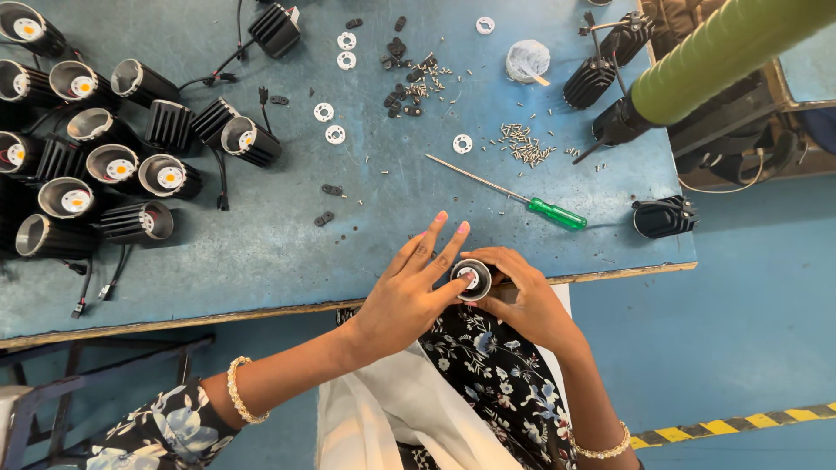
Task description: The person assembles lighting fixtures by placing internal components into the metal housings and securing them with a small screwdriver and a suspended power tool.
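Observation:
My right hand (522,300) grips a small black finned lamp housing (471,278) at the table's front edge, its round mouth facing up with a white disc inside. My left hand (409,292) reaches across it, fingers spread, one fingertip pressing on the disc in the housing's mouth. A green-handled screwdriver (509,193) lies on the blue table (261,244) just beyond my hands.
Several finished black lamp housings (104,165) with wires crowd the table's left side. White ring discs (324,111), small black clips (401,52), a pile of screws (522,144) and a white cup (528,59) lie at the back. More housings (664,216) sit right. A green tube (723,52) overhangs.

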